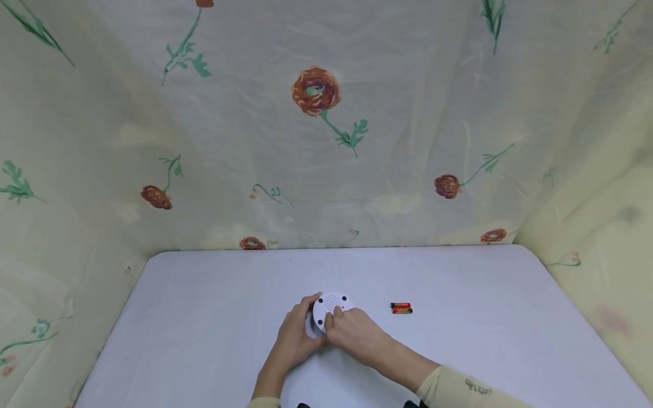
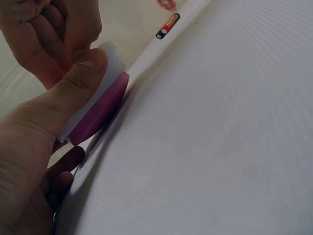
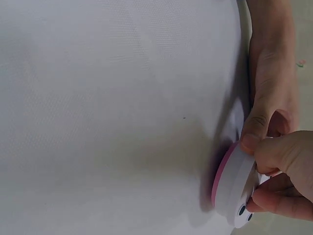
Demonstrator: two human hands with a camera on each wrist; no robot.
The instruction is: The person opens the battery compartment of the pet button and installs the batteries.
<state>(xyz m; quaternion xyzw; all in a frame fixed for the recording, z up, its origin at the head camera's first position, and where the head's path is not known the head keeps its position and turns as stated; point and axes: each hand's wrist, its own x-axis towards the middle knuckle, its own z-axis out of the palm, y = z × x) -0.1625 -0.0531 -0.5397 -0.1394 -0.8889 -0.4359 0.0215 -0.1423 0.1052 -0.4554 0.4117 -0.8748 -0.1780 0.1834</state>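
A round white device (image 1: pixel 330 302) with a ring of small holes and black rubber feet on its upturned face is held tilted over the table. Its other side shows a pink-purple band (image 2: pixel 101 108) in the left wrist view. My left hand (image 1: pixel 296 331) grips it around the side, thumb on the white rim. The right hand (image 1: pixel 359 335) comes in from the right with bent fingers, thumb and fingertips at the holed face of the white body (image 3: pixel 234 182). Those fingers cover part of that face, and I cannot tell what they pinch there.
Two red-and-black batteries (image 1: pixel 401 307) lie side by side to the right of the hands. A white cloth covers the table (image 1: pixel 214 306). Flower-patterned curtains (image 1: pixel 245 141) stand along the table's back and sides.
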